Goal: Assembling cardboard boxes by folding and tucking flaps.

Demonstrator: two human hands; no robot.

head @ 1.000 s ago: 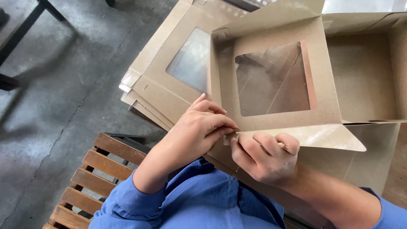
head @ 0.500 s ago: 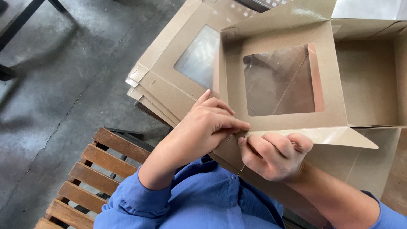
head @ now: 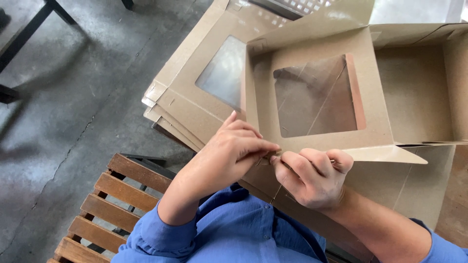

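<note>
A brown cardboard box [head: 414,97] with a clear window lid [head: 314,95] stands half folded in front of me. My left hand [head: 234,151] pinches the lid's near front edge with fingers closed on the card. Right beside it, my right hand [head: 309,178] grips the same front flap [head: 385,153], knuckles curled. The two hands almost touch at the lid's lower left corner. Blue sleeves cover both forearms.
A stack of flat brown window boxes [head: 195,92] lies under and left of the folded box. A slatted wooden bench [head: 112,199] sits below on the left. Grey concrete floor [head: 73,97] spreads to the left, with dark furniture legs [head: 29,34] at the top left corner.
The view has shifted slightly, so the box sits a little more to the right and higher. Both hands stay pinched on the lid's front edge, with the fingers a bit closer together.
</note>
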